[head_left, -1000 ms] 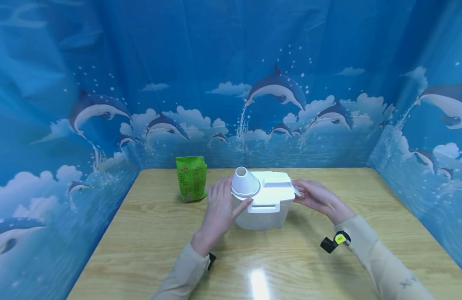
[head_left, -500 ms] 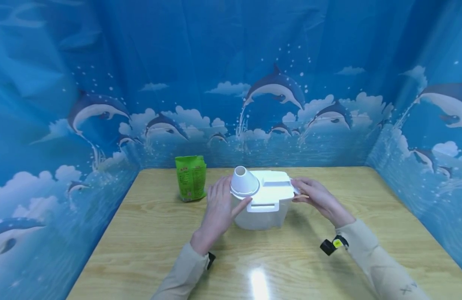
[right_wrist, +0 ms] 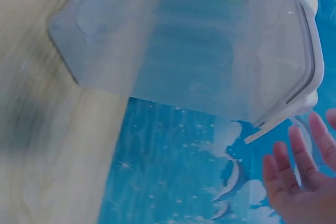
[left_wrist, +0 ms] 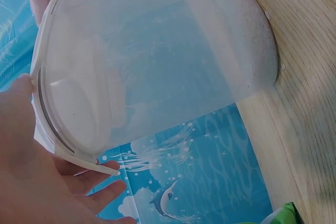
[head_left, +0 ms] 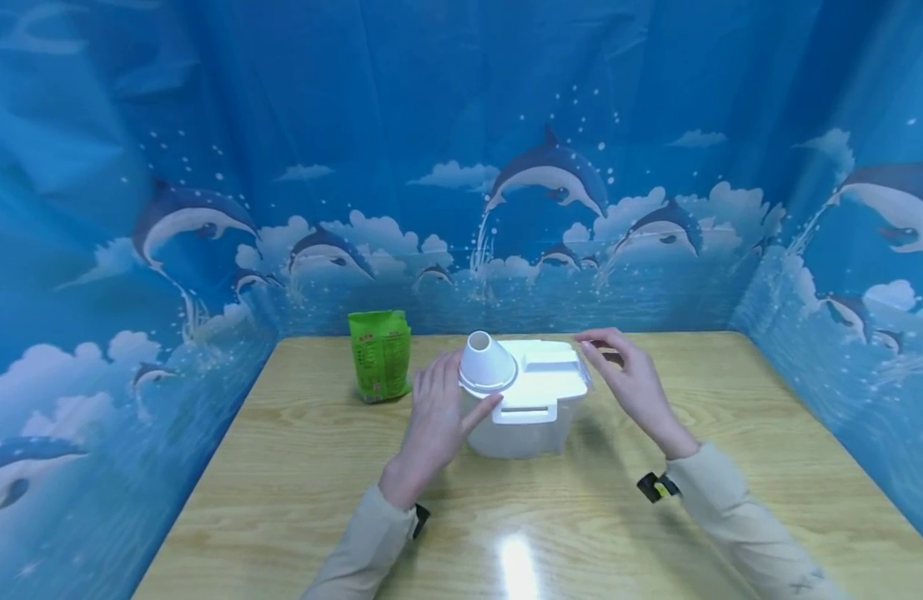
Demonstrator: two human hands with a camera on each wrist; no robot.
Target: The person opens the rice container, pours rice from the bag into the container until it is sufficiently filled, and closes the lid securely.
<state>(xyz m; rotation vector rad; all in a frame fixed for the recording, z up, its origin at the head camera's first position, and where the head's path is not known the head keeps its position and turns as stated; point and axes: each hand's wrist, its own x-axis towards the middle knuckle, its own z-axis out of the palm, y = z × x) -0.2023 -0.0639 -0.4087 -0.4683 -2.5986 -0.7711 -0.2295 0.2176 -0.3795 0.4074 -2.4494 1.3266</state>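
One loosely extended left hand (head_left: 434, 418) touches the lid (head_left: 551, 383) of the container (head_left: 517, 440) on the worktop (head_left: 318, 483), while the relaxed right hand (head_left: 640, 392) seems just clear, so lopsided pressing could tip the container.

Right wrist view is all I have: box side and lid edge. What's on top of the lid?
Observer: A white cone, narrow end up, at the left end of the lid.
Operator: Left grip?
Observer: Left grip touches the lid's left end, its thumb at the front edge near the cone's base.
Operator: Anything else nearby?
Observer: A green bag, upright, left of the box and apart from it.
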